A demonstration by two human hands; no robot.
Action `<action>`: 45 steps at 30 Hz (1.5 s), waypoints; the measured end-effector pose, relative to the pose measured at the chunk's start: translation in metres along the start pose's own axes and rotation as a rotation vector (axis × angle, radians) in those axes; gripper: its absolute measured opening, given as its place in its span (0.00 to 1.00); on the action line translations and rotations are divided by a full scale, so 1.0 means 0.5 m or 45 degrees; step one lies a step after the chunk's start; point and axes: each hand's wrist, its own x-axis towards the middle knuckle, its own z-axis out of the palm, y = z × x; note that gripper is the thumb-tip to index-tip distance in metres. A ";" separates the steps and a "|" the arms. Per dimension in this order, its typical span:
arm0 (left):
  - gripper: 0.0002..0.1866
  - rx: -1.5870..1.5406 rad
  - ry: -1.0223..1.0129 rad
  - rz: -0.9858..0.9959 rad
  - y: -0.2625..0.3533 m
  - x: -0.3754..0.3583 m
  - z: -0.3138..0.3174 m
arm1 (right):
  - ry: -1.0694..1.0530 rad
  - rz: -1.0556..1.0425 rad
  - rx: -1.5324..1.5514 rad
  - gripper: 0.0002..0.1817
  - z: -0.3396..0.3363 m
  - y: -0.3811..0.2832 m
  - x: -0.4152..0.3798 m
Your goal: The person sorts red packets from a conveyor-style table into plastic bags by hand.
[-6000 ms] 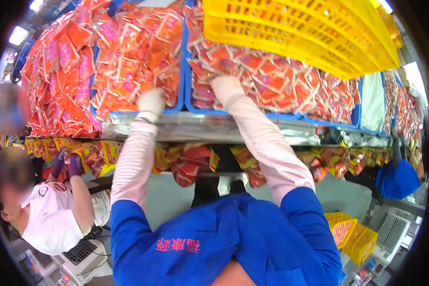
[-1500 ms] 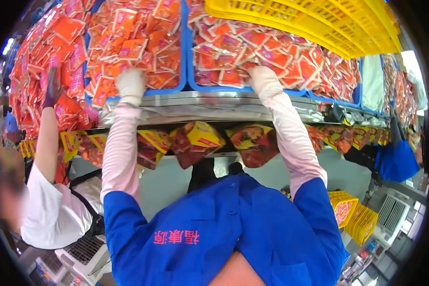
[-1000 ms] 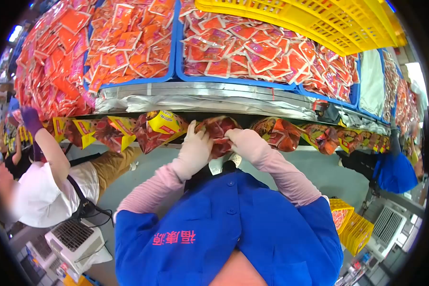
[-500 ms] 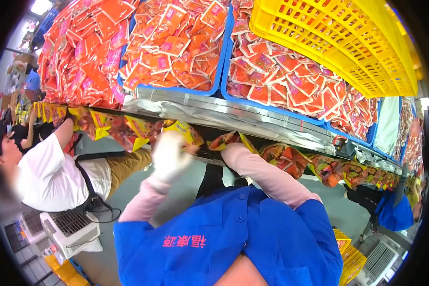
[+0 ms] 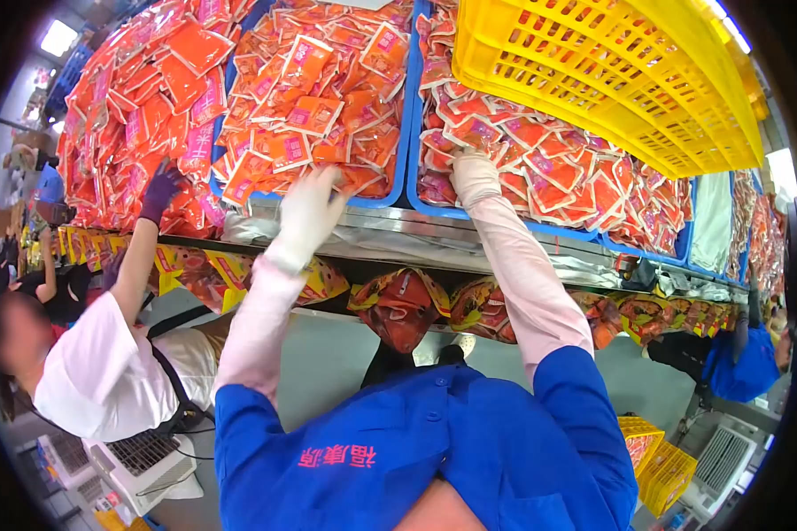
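My left hand (image 5: 313, 212), in a white glove, reaches over the near rim of a blue bin (image 5: 368, 200) of red-orange packets (image 5: 310, 115). Its fingers are apart and bent, with the fingertips right at the packets along the front edge. In the bin to the right, my right hand (image 5: 475, 177), also gloved, has its fingers closed at the edge of a red packet (image 5: 476, 133). Below and between my forearms hangs a printed bag (image 5: 400, 305) with a yellow border, in a row of similar bags (image 5: 480, 307).
A yellow crate (image 5: 611, 88) rests tilted over the right bin. At left, a co-worker (image 5: 106, 372) reaches a dark-gloved hand (image 5: 160, 190) into heaped red packets (image 5: 142, 106). A metal ledge (image 5: 398, 227) runs before the bins. White floor units (image 5: 137, 456) stand behind.
Both my hands have moved up from the hanging bags to the packets in two bins. The bags have shifted along the row. The co-worker's hand has risen to the left heap.
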 end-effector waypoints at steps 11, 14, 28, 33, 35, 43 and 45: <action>0.11 0.170 0.035 -0.012 -0.044 0.096 0.095 | -0.160 0.156 0.680 0.22 -0.363 0.113 -0.283; 0.09 -0.576 -0.289 -0.070 0.135 -0.034 -0.062 | -0.027 0.239 2.174 0.16 -0.370 0.114 -0.397; 0.04 0.359 -0.427 0.740 0.236 -0.307 0.115 | -1.532 -0.353 0.174 0.21 0.143 -0.197 -0.413; 0.03 0.186 -0.389 0.675 0.197 -0.282 0.090 | -1.364 -0.708 0.406 0.20 0.095 -0.206 -0.375; 0.09 -0.205 -0.159 0.471 0.167 -0.221 0.039 | -1.400 -0.383 0.476 0.16 -0.150 -0.226 -0.324; 0.16 0.658 0.166 -0.112 -0.059 0.133 0.078 | -0.520 0.044 -0.083 0.21 -0.157 0.009 -0.097; 0.12 1.028 0.119 -0.164 -0.114 0.170 0.150 | -0.451 0.157 -0.078 0.20 -0.102 0.022 -0.085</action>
